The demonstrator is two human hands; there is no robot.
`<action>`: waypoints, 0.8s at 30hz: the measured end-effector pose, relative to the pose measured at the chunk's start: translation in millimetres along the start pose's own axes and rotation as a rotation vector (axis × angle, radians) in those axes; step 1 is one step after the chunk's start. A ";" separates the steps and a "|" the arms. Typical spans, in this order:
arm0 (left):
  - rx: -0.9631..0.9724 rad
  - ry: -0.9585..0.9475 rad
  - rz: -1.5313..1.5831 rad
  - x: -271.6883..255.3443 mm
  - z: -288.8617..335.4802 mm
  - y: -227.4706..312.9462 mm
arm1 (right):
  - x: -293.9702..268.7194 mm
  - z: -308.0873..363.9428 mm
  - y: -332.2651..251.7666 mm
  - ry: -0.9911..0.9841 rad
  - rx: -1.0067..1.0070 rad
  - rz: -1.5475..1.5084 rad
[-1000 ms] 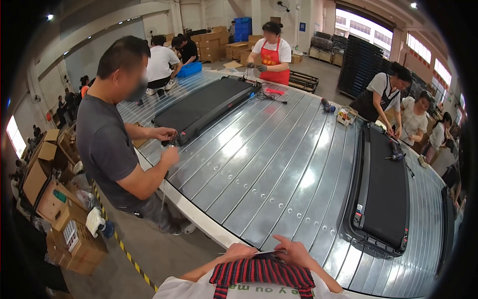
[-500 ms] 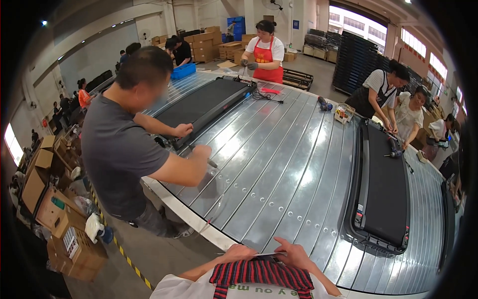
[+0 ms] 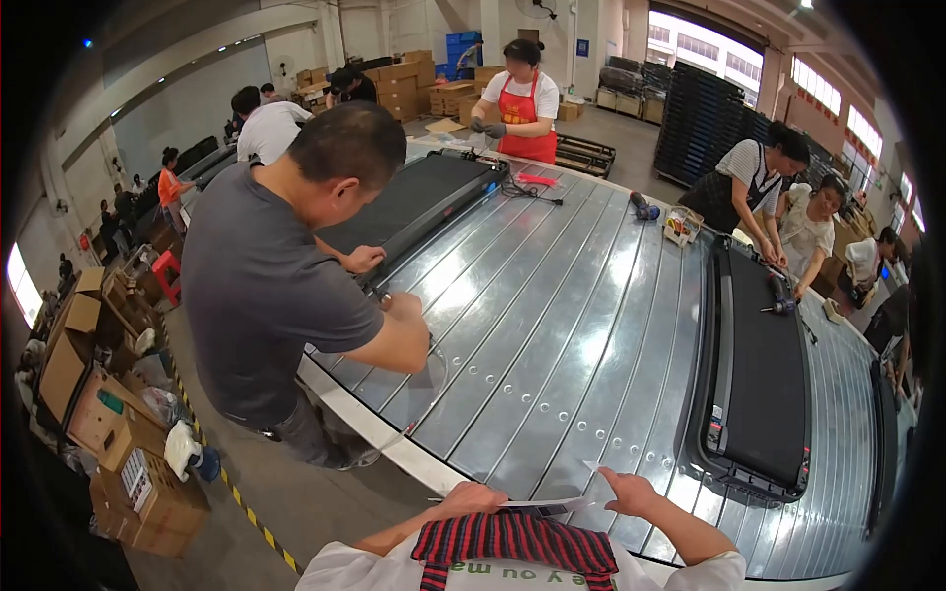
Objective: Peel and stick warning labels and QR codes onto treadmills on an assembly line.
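Observation:
Close in front of me, my left hand (image 3: 474, 499) grips the left end of a white sheet (image 3: 542, 505), which has a dark patch on it. The sheet's lower part is hidden behind my red-and-black striped apron (image 3: 517, 544). To the right, my right hand (image 3: 631, 491) is raised apart from the left, with the fingertips pinched at a small pale, thin piece (image 3: 590, 464), too small to name. Both hands are over the near edge of the ribbed metal tabletop (image 3: 512, 414).
A long black-framed unit (image 3: 759, 374) lies on the right, another (image 3: 424, 202) at the far left. A person in grey (image 3: 266, 286) works at the left one. Power drills (image 3: 643, 208) and a small parts box (image 3: 680, 226) sit further back. Cartons (image 3: 148, 492) stand on the floor left.
My right hand has moved right, away from the left hand, and more of the white sheet shows. The person in grey has leaned further over the table.

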State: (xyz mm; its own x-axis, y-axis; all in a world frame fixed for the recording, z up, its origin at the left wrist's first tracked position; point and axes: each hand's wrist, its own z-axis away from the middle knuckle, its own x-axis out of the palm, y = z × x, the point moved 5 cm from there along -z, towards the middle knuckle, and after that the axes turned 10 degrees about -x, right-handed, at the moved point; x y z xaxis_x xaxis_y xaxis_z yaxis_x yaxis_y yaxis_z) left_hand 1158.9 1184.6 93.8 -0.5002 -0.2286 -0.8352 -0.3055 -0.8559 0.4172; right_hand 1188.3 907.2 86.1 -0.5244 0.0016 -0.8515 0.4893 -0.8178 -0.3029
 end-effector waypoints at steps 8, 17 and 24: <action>0.015 0.006 0.015 -1.2 2.4 -1.6 | 38.6 -22.7 28.0 0.047 -0.273 -0.561; 0.004 0.009 0.030 -1.0 -1.2 -4.8 | 58.6 -34.4 37.8 0.048 -0.096 -0.826; 0.002 0.017 0.001 1.8 -3.6 -7.9 | 56.7 -35.1 28.1 0.271 -0.060 -0.941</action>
State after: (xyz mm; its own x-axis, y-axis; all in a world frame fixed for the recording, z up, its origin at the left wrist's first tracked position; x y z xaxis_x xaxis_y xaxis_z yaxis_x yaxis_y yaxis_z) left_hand 1163.3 1189.3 87.7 -0.4866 -0.2378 -0.8406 -0.3066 -0.8545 0.4192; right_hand 1196.7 904.5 14.3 -0.5443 0.7763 -0.3179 -0.0081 -0.3838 -0.9234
